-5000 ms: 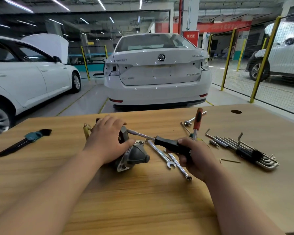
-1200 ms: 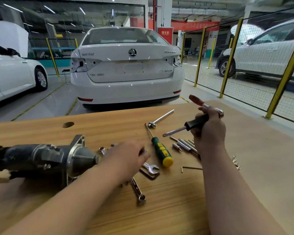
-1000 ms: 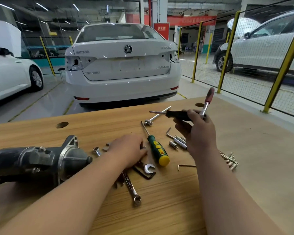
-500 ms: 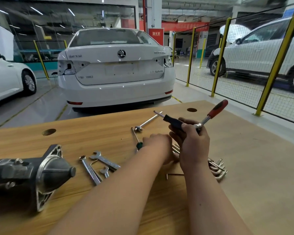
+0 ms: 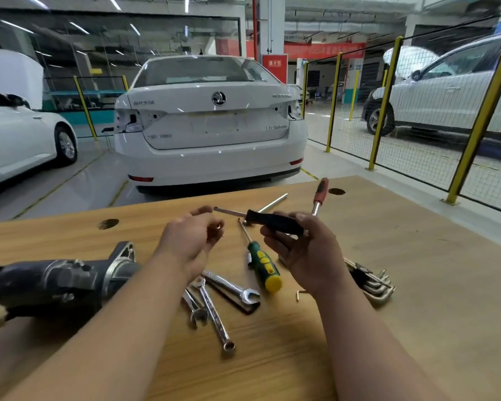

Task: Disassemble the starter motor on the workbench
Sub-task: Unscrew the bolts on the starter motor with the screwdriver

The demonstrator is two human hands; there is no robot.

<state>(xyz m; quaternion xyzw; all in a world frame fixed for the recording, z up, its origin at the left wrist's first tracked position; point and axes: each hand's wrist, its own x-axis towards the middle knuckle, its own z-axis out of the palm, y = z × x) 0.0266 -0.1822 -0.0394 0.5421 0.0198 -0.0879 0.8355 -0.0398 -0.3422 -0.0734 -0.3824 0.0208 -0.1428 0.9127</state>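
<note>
Starter motor [image 5: 55, 282] lay on the bench [image 5: 417, 299] at left, cut off by the view's edge. Left grip [image 5: 191, 241] curled, pinching a small piece [image 5: 219, 226], unidentifiable. Right grip [image 5: 307, 250] clasped a black-handled screwdriver [image 5: 275, 221].

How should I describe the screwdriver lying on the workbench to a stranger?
On the light wooden workbench, look between the left hand and the right hand, beside the silver spanners. The green-handled screwdriver lies flat there, shaft pointing toward the white car. Its yellow handle end marks it; the right hand grips a black-handled screwdriver.
</note>
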